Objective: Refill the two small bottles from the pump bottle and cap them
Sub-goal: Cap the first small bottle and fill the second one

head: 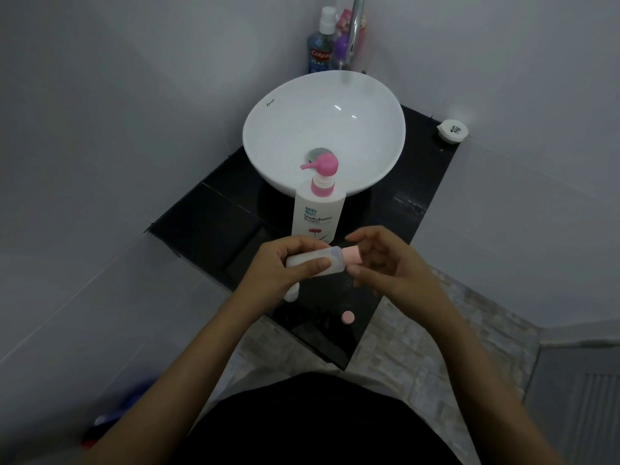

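Note:
My left hand [288, 263] grips a small translucent bottle [330, 261] held sideways above the black counter [214, 226]. A pink cap [351, 256] sits on the bottle's mouth, pinched by the thumb and fingers of my right hand [382, 260]. The white pump bottle [318, 209] with a pink pump head stands upright just beyond my hands, in front of the basin. A second small white bottle [291, 293] stands on the counter, mostly hidden under my left wrist. A loose pink cap [348, 317] lies on the counter near its front edge.
A white bowl basin [268, 129] fills the back of the counter, with a chrome tap [355, 28] over it. A mouthwash bottle [318, 48] and other toiletries stand behind. A small white round container [453, 130] sits at the counter's right corner. Tiled walls close in on both sides.

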A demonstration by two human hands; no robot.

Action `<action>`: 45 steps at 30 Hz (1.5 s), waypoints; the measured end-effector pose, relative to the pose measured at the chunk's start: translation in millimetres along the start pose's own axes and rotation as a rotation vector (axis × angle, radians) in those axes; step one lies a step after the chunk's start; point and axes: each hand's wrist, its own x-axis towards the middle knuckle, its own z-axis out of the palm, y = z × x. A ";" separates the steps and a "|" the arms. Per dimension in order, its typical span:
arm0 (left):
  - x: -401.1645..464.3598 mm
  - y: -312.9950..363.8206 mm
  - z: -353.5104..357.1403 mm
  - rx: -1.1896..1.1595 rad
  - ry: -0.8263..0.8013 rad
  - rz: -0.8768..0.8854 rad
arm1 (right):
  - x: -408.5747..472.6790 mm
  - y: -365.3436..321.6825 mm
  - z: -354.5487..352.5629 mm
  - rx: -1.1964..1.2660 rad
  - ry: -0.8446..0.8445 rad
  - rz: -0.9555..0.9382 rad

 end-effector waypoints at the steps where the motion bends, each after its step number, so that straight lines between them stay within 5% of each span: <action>1: -0.8 0.1 -0.2 -0.004 0.002 -0.005 | -0.3 0.4 -0.1 -0.018 0.000 -0.001; 25: -4.6 -6.0 9.8 0.089 0.144 0.070 | -7.0 10.3 35.0 0.290 0.276 0.126; 37: -5.8 -11.6 0.0 -0.001 0.130 -0.058 | -3.5 19.5 40.2 0.137 0.349 0.062; 41: -9.2 -15.4 -13.1 -0.027 0.245 -0.076 | 2.6 37.4 38.6 -0.095 0.407 0.002; 45: -17.7 -30.4 -28.1 -0.016 0.314 -0.097 | 9.7 64.4 45.1 -0.483 0.275 -0.091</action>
